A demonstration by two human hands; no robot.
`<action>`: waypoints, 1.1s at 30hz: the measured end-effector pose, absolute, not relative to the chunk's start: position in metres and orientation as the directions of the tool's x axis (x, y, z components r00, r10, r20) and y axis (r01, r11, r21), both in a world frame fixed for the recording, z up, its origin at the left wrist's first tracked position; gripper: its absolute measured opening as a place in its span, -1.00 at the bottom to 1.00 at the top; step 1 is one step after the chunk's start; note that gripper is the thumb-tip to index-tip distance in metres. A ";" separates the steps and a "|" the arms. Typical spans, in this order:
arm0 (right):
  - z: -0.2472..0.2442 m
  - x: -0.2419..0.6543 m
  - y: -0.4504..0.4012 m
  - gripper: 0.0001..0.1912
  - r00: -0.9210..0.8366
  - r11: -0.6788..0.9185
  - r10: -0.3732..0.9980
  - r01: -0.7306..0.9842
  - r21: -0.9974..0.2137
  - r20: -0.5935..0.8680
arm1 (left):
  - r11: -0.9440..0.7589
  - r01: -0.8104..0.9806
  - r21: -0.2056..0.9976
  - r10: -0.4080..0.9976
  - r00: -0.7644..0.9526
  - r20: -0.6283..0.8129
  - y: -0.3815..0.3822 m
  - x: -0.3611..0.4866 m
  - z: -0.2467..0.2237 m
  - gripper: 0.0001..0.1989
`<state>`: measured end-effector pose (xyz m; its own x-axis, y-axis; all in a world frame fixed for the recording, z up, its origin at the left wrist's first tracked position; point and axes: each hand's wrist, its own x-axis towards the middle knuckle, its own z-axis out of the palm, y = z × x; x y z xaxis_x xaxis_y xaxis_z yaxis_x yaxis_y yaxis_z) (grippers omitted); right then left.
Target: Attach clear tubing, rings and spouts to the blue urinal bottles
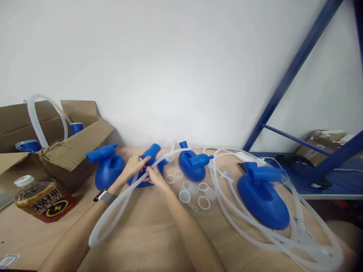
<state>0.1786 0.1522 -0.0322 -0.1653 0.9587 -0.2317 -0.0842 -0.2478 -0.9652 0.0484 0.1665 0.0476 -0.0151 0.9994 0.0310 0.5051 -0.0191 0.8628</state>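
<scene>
My left hand (136, 165) is closed around the lower end of a blue spout piece (153, 151). Close beside it, my right hand (155, 177) has its fingers closed on a translucent hose (121, 196), which loops down toward me and up past both hands. Partly hidden behind the hands is a blue bottle (144, 183), its shape like a urinal bottle. Similar blue bottles with spout pieces stand on either side: one (106, 175) to the left, another (193, 170) to the right. Whether the spout piece touches the hose is hidden by my fingers.
White rings and round caps (204, 203) lie right of my hands. Farther right, coiled hoses (241, 215) surround a larger-looking blue bottle (263, 200). At left stand a drink bottle (45, 198) and an open cardboard box (76, 143) with blue parts inside. A blue metal frame (295, 71) rises at right.
</scene>
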 end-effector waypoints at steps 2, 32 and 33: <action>-0.032 0.179 0.156 -0.70 -0.131 -0.270 0.957 -0.075 -0.960 -0.259 | 0.007 0.512 0.859 1.000 -0.015 0.001 0.165 0.044 0.048 -0.57; 0.008 0.281 0.242 -0.30 0.073 -0.057 0.997 0.338 -0.939 -0.035 | -0.303 0.848 0.436 0.947 0.216 0.237 0.234 0.046 -0.083 -0.29; 0.016 0.290 0.247 -0.27 0.114 -0.050 0.993 0.386 -0.921 -0.006 | -0.280 0.860 0.427 0.954 0.199 0.227 0.242 0.048 -0.083 -0.26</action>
<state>0.2896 0.2466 0.0160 0.1138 0.9935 -0.0065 0.3860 -0.0502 -0.9211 0.0484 0.2422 -0.0831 0.1986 0.9535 0.2266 0.8598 -0.2805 0.4267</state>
